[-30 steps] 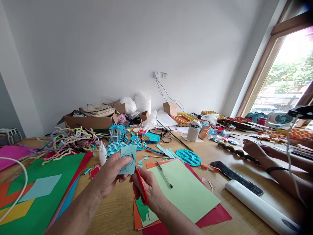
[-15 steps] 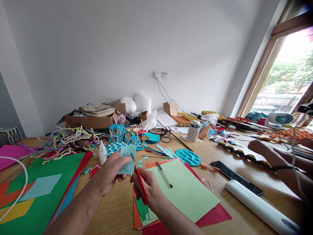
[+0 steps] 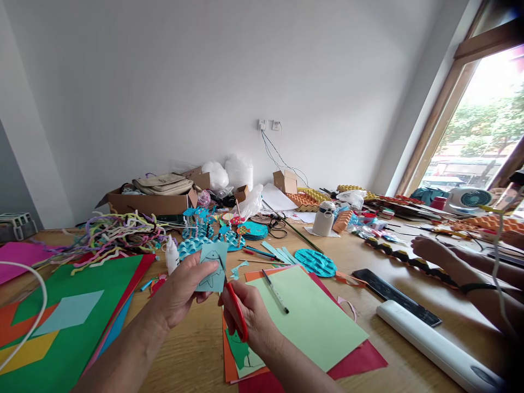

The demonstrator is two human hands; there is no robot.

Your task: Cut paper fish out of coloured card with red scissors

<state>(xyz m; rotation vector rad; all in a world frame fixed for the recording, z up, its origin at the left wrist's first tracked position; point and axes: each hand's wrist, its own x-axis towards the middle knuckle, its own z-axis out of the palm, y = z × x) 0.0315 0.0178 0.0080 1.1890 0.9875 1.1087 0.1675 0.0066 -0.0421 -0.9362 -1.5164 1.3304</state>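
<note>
Left hand pinched on a blue card bearing a fish drawing, right hand curled around red-handled scissors at its edge. Both meet below the frame's center, above the table.

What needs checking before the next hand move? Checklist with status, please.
1. Light-blue card gripped by the left hand: ok, pinched under the thumb.
2. Red-handled scissors in the right hand: ok.
3. Scissors at the card: ok, blade at its right side.
4. Whole fish outline visible: not ok, the left thumb covers part.
5. Left fingers behind the card out of the blade's way: cannot tell, the card hides them.
6. Pen out of both hands: ok, lying on the pale green sheet.
</note>
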